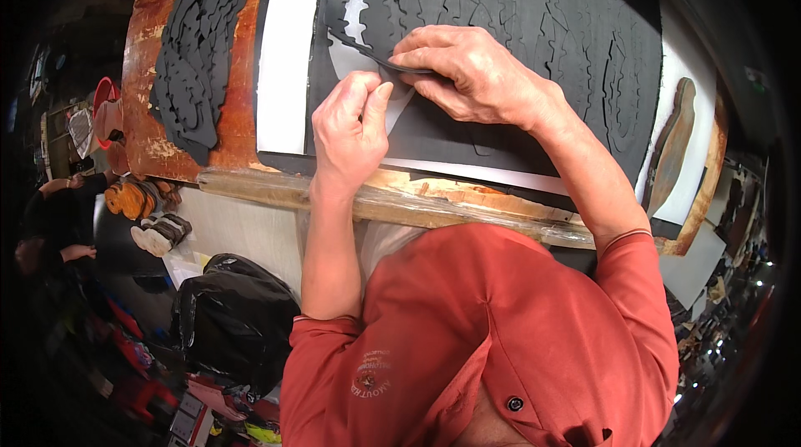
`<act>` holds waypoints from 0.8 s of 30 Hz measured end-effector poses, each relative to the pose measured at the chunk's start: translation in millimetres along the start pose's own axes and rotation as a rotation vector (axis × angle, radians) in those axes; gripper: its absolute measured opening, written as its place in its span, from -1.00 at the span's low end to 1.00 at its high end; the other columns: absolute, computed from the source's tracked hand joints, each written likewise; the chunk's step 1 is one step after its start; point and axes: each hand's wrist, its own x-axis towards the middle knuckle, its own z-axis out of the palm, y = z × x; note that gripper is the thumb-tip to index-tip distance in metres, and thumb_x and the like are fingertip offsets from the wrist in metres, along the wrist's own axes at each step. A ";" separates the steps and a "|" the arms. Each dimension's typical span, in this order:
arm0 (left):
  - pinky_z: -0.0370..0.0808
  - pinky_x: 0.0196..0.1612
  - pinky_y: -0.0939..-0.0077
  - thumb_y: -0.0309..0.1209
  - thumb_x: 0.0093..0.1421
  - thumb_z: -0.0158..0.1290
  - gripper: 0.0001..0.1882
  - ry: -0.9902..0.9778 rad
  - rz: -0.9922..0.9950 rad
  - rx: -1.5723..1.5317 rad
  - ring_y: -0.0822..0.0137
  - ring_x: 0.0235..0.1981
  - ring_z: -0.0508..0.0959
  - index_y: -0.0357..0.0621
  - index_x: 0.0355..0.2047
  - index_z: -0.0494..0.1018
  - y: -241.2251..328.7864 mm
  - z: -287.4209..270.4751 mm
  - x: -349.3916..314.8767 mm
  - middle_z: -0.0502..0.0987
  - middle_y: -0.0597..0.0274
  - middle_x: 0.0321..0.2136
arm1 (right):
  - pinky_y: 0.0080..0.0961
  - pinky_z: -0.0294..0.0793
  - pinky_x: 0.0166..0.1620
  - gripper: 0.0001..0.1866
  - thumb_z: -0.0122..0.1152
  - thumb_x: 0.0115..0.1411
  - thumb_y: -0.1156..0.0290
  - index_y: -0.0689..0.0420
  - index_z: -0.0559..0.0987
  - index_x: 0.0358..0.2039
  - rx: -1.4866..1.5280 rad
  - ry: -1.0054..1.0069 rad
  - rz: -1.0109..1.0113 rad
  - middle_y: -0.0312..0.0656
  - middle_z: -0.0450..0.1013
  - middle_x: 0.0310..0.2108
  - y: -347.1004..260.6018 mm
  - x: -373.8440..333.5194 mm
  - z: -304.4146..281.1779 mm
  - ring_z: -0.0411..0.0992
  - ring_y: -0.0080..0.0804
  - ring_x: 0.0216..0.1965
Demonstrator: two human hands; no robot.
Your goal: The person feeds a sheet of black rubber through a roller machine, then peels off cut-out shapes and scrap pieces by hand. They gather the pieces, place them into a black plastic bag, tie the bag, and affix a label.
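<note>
A large black foam-like sheet [534, 22] lies in front of me, scored with several jagged cut outlines. My right hand [480, 76] pinches a thin, dark cut piece [367, 51] that is lifted and tilted above the sheet. Close beside it, my left hand [350, 126] is closed with thumb against curled fingers; what it grips, if anything, is hidden. Around the lifted piece, pale gaps [356, 13] show where the sheet is cut through. To the left, a loose heap of black cut pieces [196, 63] rests on the worn wooden table [146, 38].
A white board strip [288, 55] shows left of the sheet. At the right lies a long, worn, rounded tool [672, 143] on a white surface. A plastic-wrapped wooden bar [392, 201] runs along the near edge. Below left sits a black plastic bag [238, 313]; another person's arm [62, 184] is farther left.
</note>
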 end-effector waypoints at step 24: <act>0.46 -0.23 0.60 -0.52 0.48 0.07 -0.86 0.153 -0.495 -0.513 0.54 -0.30 0.48 -0.37 -0.11 0.57 28.2 3.6 -5.2 0.59 0.34 -0.35 | -0.14 0.57 -0.06 -0.37 0.18 0.11 0.48 0.20 0.50 0.26 0.063 -0.141 0.204 0.04 0.55 -0.15 7.9 36.1 -2.3 0.54 0.01 -0.18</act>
